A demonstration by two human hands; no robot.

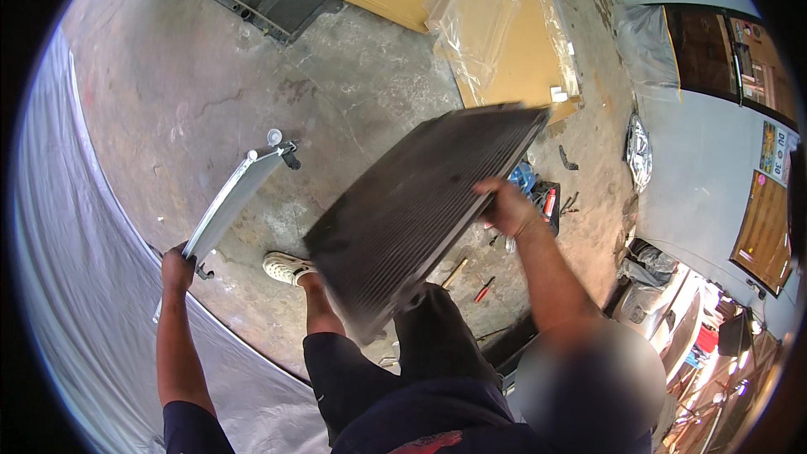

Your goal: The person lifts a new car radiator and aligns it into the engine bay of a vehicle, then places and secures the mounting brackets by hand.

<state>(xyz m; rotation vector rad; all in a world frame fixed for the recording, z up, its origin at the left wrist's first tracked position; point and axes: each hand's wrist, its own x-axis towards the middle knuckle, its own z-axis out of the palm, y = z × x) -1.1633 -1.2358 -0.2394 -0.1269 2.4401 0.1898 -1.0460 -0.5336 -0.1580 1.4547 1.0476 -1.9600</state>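
My left hand [178,269] is closed on the lower edge of a thin, silver, car-type radiator [234,195]. That panel stands tilted at my left, with a round fitting at its far end. A larger dark, finned radiator [420,189] hangs slanted in front of my legs, slightly blurred by motion. Its right edge is in my right hand [507,208], whose fingers are wrapped over the frame. The palm side of both grips is hidden. The two panels are apart from each other.
Brown cardboard [496,42] under clear plastic lies on the concrete floor ahead, beside a black radiator [261,0]. Red-handled pliers [483,289], a wooden-handled tool [455,272] and a blue item [522,176] lie to the right. A silver sheet [76,252] hangs at the left.
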